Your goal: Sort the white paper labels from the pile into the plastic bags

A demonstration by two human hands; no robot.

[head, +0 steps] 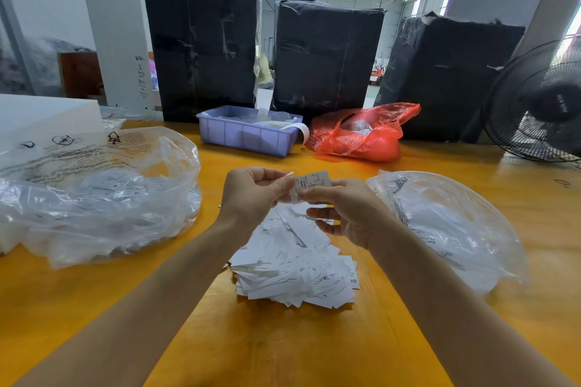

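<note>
A pile of white paper labels (295,264) with size letters lies on the yellow table (283,349) in front of me. Above it both hands meet over one printed white label (312,181). My left hand (251,195) pinches its left edge between thumb and fingertips. My right hand (342,214) pinches the label's lower edge with thumb and forefinger. A large clear plastic bag (94,195) holding several labels sits to the left. A second clear plastic bag (449,226) lies to the right.
A lilac plastic bin (248,132) and a red plastic bag (364,132) stand behind the pile. Three tall black-wrapped bundles (327,56) line the table's far edge. A black fan (540,104) stands at the right, a white box (41,113) at the far left.
</note>
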